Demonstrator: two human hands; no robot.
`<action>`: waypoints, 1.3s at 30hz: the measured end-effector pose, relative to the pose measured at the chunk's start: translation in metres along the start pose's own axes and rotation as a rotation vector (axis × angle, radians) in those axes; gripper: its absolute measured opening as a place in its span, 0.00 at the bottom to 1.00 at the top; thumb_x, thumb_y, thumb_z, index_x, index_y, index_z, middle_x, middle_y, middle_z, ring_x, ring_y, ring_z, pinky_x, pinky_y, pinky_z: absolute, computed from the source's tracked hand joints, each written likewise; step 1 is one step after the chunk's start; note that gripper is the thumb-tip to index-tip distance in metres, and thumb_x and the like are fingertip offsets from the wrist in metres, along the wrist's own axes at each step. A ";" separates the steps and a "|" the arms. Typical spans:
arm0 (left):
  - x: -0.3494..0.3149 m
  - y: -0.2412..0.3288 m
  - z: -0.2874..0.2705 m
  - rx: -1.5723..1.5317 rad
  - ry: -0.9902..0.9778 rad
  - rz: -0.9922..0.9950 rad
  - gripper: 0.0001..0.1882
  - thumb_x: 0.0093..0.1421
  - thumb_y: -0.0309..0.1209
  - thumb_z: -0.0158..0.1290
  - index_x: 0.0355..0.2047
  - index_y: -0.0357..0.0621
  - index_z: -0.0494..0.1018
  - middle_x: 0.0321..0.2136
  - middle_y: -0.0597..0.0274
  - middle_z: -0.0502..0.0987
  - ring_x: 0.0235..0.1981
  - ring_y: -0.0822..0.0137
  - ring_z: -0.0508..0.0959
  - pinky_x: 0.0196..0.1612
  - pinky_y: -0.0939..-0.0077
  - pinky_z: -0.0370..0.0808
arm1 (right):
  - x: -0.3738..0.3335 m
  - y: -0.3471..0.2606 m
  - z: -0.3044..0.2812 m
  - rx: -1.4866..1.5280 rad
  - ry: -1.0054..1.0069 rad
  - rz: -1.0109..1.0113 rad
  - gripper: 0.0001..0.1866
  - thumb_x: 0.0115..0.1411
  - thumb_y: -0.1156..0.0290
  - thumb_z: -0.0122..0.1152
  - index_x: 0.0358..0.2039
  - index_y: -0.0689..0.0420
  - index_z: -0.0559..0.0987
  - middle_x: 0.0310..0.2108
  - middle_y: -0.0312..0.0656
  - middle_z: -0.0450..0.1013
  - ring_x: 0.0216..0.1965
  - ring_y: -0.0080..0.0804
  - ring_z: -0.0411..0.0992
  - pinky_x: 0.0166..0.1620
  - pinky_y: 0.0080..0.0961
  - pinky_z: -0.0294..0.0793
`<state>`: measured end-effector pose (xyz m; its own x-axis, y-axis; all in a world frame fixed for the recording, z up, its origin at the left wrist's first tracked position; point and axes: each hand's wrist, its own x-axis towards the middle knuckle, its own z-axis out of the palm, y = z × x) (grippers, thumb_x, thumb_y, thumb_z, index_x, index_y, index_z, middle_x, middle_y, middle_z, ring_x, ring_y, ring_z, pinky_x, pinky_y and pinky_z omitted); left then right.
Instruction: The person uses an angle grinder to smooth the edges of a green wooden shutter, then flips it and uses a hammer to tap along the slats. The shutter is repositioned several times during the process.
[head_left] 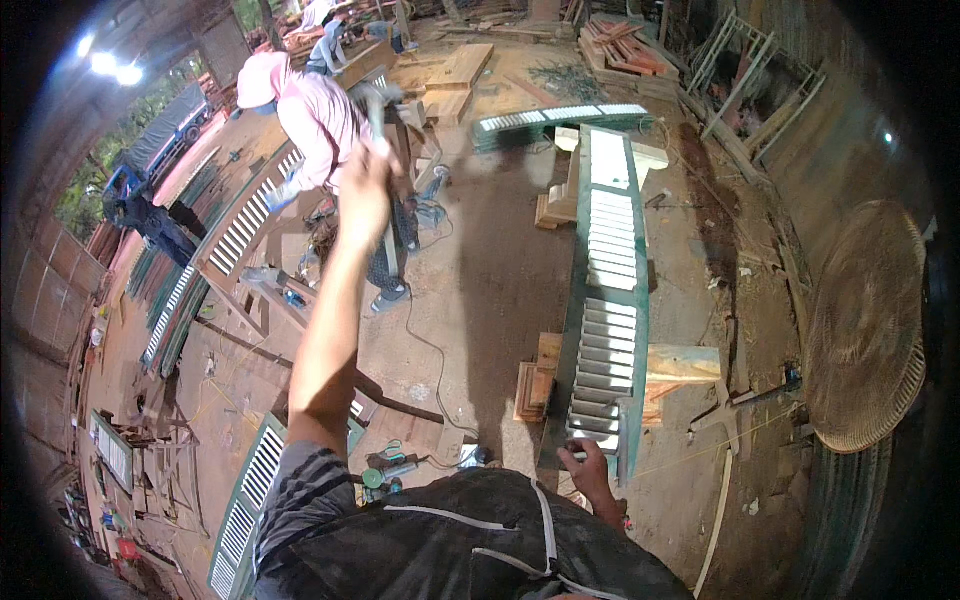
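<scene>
My left hand [366,200] is raised high at the end of an outstretched arm, closed around the handle of a hammer [377,105]; its grey head shows above the fist, slightly blurred. Below and to the right lies a long green louvered shutter [612,285] with pale slats, resting on wooden supports. At its near end is my right hand [592,474], thumb and fingers drawn together close to the lowest slats. What they pinch, if anything, is too small to make out. A short dark green strip [628,440] stands by the shutter's right edge, just beyond this hand.
A co-worker in a pink top [318,120] bends over another louvered panel [245,225] at the left. Wooden blocks [680,364] jut out under the shutter. A cable [412,325] crosses the floor. More shutters [248,490] lean lower left; a round woven basket [865,325] stands right.
</scene>
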<state>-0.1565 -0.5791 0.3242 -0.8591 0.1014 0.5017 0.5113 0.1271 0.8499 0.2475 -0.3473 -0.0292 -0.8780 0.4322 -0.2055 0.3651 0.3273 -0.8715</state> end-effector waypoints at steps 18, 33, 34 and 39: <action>-0.371 -0.138 -0.005 0.579 -0.897 -0.418 0.18 0.63 0.48 0.58 0.41 0.47 0.80 0.31 0.44 0.82 0.35 0.39 0.82 0.38 0.45 0.76 | 0.017 0.154 -0.006 -0.486 0.052 0.262 0.35 0.52 0.60 0.77 0.56 0.66 0.77 0.53 0.61 0.75 0.54 0.62 0.74 0.57 0.49 0.73; -0.382 -0.141 0.009 0.531 -0.987 -0.264 0.11 0.60 0.41 0.58 0.33 0.46 0.78 0.27 0.48 0.81 0.32 0.40 0.82 0.34 0.44 0.76 | 0.027 0.207 0.005 -0.571 0.039 0.259 0.31 0.51 0.52 0.76 0.47 0.62 0.83 0.45 0.56 0.80 0.47 0.55 0.77 0.53 0.45 0.75; -0.382 -0.143 0.009 0.524 -0.986 -0.255 0.12 0.60 0.41 0.58 0.33 0.46 0.78 0.27 0.48 0.81 0.31 0.40 0.82 0.34 0.44 0.76 | 0.024 0.207 0.004 -0.570 0.032 0.262 0.30 0.51 0.52 0.76 0.48 0.61 0.83 0.45 0.56 0.79 0.47 0.56 0.77 0.53 0.46 0.75; -0.374 -0.143 0.013 0.563 -1.035 -0.211 0.13 0.60 0.42 0.59 0.32 0.46 0.80 0.27 0.47 0.81 0.33 0.42 0.82 0.36 0.46 0.77 | 0.026 0.183 0.003 -0.085 0.062 0.312 0.22 0.61 0.54 0.69 0.44 0.61 0.83 0.41 0.47 0.80 0.42 0.43 0.77 0.47 0.39 0.76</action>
<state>0.0920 -0.6226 0.0135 -0.6334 0.7399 -0.2266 0.5222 0.6248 0.5805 0.2907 -0.2787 -0.1953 -0.6999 0.5722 -0.4273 0.6406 0.2386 -0.7299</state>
